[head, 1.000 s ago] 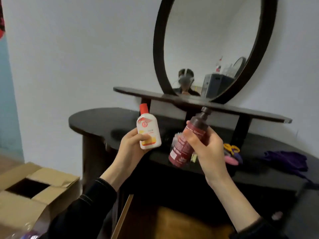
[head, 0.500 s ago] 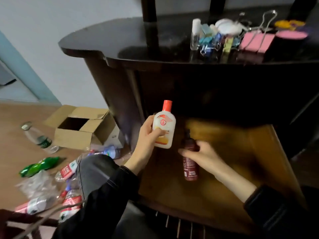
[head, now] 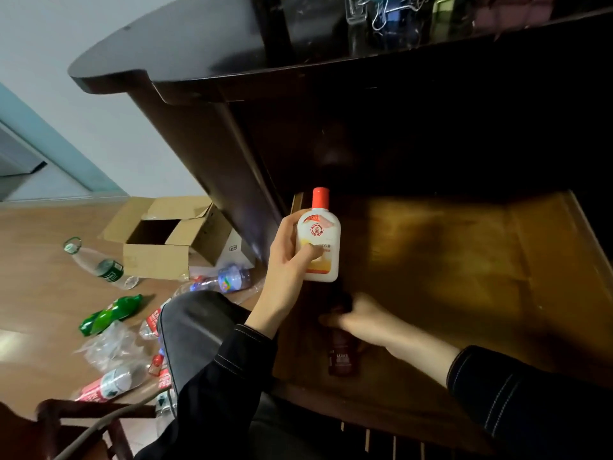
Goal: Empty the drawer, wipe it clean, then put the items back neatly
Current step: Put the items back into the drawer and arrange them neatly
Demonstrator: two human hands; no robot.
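The wooden drawer (head: 464,260) stands pulled out below the dark dressing table (head: 199,54). My left hand (head: 285,260) grips a white bottle with a red cap (head: 320,237), upright over the drawer's left side. My right hand (head: 361,322) is curled round a dark red bottle (head: 340,355) that lies flat on the drawer floor near its front left corner. Part of that bottle is hidden under my fingers.
Binder clips (head: 384,11) and small items sit on the table top. On the floor to the left lie an open cardboard box (head: 166,240), several plastic bottles (head: 99,263) and a green bottle (head: 109,313). A chair frame (head: 83,423) is at the lower left.
My view dropped from the mirror to the drawer. My right hand brought the dark red bottle down into the drawer and toward its front. My left hand kept the white bottle above.
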